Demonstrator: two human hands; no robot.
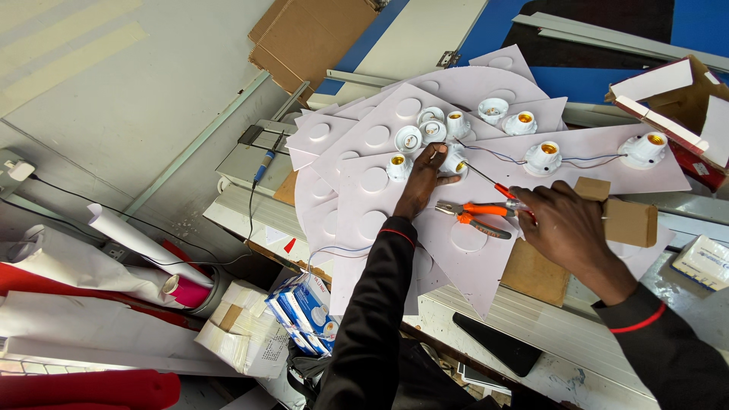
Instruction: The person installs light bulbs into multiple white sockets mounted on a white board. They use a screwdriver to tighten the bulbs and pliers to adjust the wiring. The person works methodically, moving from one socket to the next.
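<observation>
My left hand [422,179] reaches forward and pinches a white lamp socket [454,161] with a brass centre, pressing it on a pale pink board [380,197] that has round cut-outs. My right hand [560,225] grips a red-handled screwdriver [493,187] whose tip points at that socket. Orange-handled pliers [474,214] lie on the board just below the screwdriver, next to my right fingers. More white sockets sit on the boards: one [543,156] and another [644,148] are joined by thin wires, and several stand unwired at the back [493,110].
Brown cardboard pieces [615,220] lie under my right hand. A soldering iron [263,163] rests left of the boards. Paper rolls [137,243], small blue-and-white boxes [307,311] and a white carton [702,262] surround the white bench [531,334].
</observation>
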